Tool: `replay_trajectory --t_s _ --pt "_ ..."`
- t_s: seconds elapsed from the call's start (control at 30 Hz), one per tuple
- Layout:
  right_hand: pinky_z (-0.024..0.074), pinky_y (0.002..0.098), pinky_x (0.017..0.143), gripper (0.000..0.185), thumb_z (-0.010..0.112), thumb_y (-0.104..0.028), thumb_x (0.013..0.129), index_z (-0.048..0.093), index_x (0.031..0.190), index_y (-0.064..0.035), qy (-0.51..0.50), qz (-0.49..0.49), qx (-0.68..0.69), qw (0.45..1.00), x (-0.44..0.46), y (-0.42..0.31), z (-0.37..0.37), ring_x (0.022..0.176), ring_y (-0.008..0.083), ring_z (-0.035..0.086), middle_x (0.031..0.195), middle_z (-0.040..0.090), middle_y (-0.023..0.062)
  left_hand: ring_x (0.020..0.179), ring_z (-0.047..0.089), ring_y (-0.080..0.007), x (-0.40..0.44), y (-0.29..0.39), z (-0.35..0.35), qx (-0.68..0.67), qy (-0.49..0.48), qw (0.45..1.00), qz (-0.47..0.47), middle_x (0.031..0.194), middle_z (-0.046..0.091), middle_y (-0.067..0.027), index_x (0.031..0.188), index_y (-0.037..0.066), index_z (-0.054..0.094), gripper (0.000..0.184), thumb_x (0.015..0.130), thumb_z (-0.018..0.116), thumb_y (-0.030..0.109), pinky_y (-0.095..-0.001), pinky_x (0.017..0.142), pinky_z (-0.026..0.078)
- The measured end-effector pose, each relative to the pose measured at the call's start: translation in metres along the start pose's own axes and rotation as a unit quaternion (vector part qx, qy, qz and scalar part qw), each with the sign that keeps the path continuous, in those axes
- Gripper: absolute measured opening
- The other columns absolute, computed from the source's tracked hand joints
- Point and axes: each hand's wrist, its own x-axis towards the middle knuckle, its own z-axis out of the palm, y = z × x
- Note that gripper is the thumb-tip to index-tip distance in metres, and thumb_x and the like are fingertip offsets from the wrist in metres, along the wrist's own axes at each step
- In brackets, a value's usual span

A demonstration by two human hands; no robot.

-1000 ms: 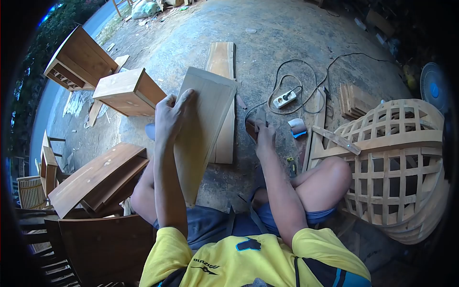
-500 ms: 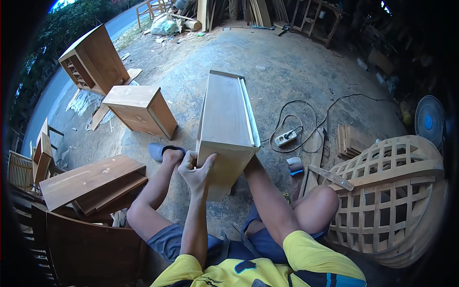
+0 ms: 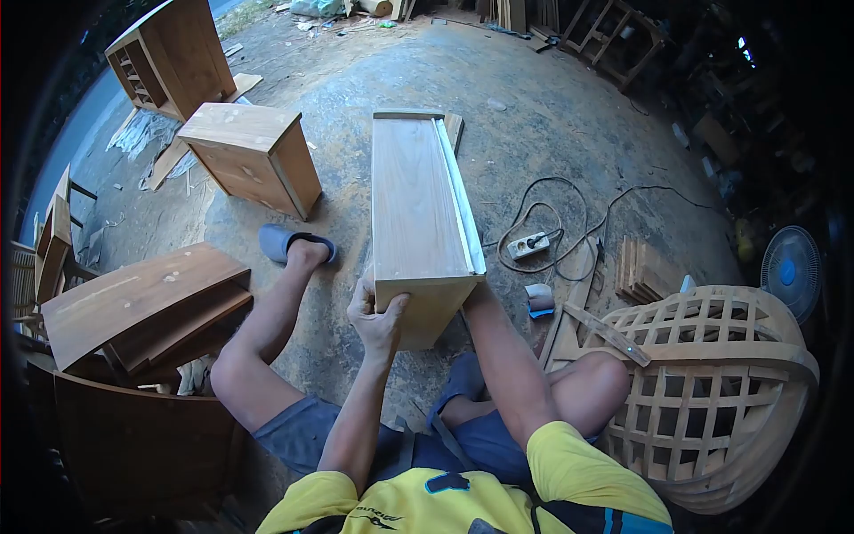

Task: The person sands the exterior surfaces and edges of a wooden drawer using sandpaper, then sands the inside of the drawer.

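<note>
Left hand (image 3: 377,322) clasps the near end of a pale wooden box (image 3: 416,205) at mid-view, thumb (image 3: 397,309) against it; the right forearm (image 3: 505,351) reaches behind (right hand hidden, grip impossible to tell); farther right lie a power strip (image 3: 527,246) and latticed frame (image 3: 712,353).

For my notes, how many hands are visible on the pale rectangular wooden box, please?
1: the left hand, gripping the wooden box at its near end. The right hand is hidden; that forearm extends behind the box.
</note>
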Motion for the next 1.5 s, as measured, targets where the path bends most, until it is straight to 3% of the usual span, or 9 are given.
replay_trajectory --t_s 0.07,0.23,0.37,0.5,0.7,0.93,1.13,1.43,1.5 --pt "0.0557 0.0291 0.077 0.031 0.061 -0.019 0.103 0.071 0.120 0.0058 0.017 0.001 -0.031 0.999 -0.005 -0.007 -0.009 0.084 0.0134 0.068 0.100 0.075 0.0095 0.082 0.064 -0.0099 -0.014 0.006 -0.004 -0.032 0.006 0.999 -0.013 0.087 0.070 -0.0009 0.094 0.001 0.065 0.035 0.084 0.090 0.023 -0.0281 0.073 0.052" --pt "0.0549 0.0275 0.076 0.033 0.066 -0.021 0.102 0.071 0.120 0.0069 0.120 0.048 -0.185 0.974 -0.027 -0.082 -0.026 0.082 0.0123 0.068 0.099 0.076 0.0102 0.094 0.073 -0.0180 -0.053 -0.010 -0.030 0.163 -0.216 0.963 -0.005 0.105 0.076 -0.0108 0.123 -0.003 0.067 0.051 0.082 0.088 0.020 -0.0299 0.084 0.055" --pt "0.0489 0.0234 0.067 0.024 0.070 -0.019 0.101 0.067 0.115 0.0008 0.216 -0.070 -0.228 0.947 -0.070 -0.141 -0.032 0.074 0.0056 0.060 0.085 0.070 0.0016 0.092 0.076 -0.0229 -0.070 -0.004 -0.029 0.169 -0.228 0.959 -0.023 0.100 0.077 -0.0146 0.118 -0.002 0.069 0.047 0.080 0.089 0.017 -0.0317 0.081 0.056" --pt "0.0460 0.0239 0.064 0.023 0.072 -0.014 0.098 0.062 0.114 -0.0001 0.174 -0.056 -0.334 0.925 -0.111 -0.185 -0.002 0.069 0.0043 0.056 0.080 0.068 -0.0006 0.101 0.075 -0.0256 -0.078 -0.008 -0.043 0.181 -0.278 0.943 -0.039 0.111 0.075 -0.0156 0.125 -0.001 0.065 0.053 0.081 0.089 0.017 -0.0346 0.085 0.056" --pt "0.0561 0.0423 0.069 0.029 0.069 -0.011 0.096 0.063 0.122 0.0004 0.009 -0.238 -0.621 0.746 -0.143 -0.173 0.029 0.075 0.0305 0.072 0.093 0.072 0.0151 0.107 0.074 -0.0291 -0.087 -0.007 -0.047 0.164 -0.289 0.942 -0.054 0.116 0.074 -0.0171 0.133 0.000 0.062 0.060 0.082 0.088 0.017 -0.0359 0.092 0.056" --pt "0.0558 0.0446 0.069 0.019 0.069 -0.013 0.095 0.066 0.110 -0.0010 -0.030 -0.189 -0.646 0.739 -0.141 -0.172 0.033 0.081 0.0359 0.072 0.096 0.070 0.0173 0.102 0.072 -0.0331 -0.055 0.024 -0.034 0.171 -0.345 0.920 -0.073 0.111 0.072 -0.0183 0.126 0.000 0.065 0.060 0.083 0.087 0.034 -0.0407 0.088 0.056" --pt "0.0554 0.0446 0.065 0.011 0.067 -0.008 0.093 0.063 0.102 -0.0026 -0.066 -0.183 -0.732 0.653 -0.147 -0.178 0.044 0.076 0.0350 0.072 0.091 0.069 0.0157 0.120 0.064 -0.0301 -0.046 0.038 -0.024 0.005 -0.386 0.889 -0.249 0.124 0.068 -0.0201 0.136 -0.007 0.055 0.069 0.088 0.080 0.036 -0.0446 0.103 0.049" --pt "0.0604 0.0470 0.067 0.009 0.060 -0.004 0.088 0.064 0.095 -0.0018 -0.080 -0.285 -0.785 0.545 0.039 -0.138 0.091 0.077 0.0362 0.075 0.090 0.070 0.0176 0.113 0.066 -0.0271 -0.061 0.027 -0.030 -0.005 -0.361 0.902 -0.235 0.123 0.069 -0.0204 0.133 -0.006 0.059 0.059 0.089 0.077 0.030 -0.0417 0.100 0.051" --pt "0.0610 0.0472 0.069 0.009 0.059 -0.006 0.089 0.064 0.095 -0.0015 -0.071 -0.275 -0.795 0.536 0.052 -0.132 0.095 0.079 0.0374 0.075 0.092 0.071 0.0190 0.097 0.073 -0.0360 -0.068 0.018 -0.028 0.039 -0.343 0.908 -0.238 0.106 0.074 -0.0236 0.124 -0.003 0.067 0.053 0.085 0.079 0.029 -0.0438 0.089 0.055"
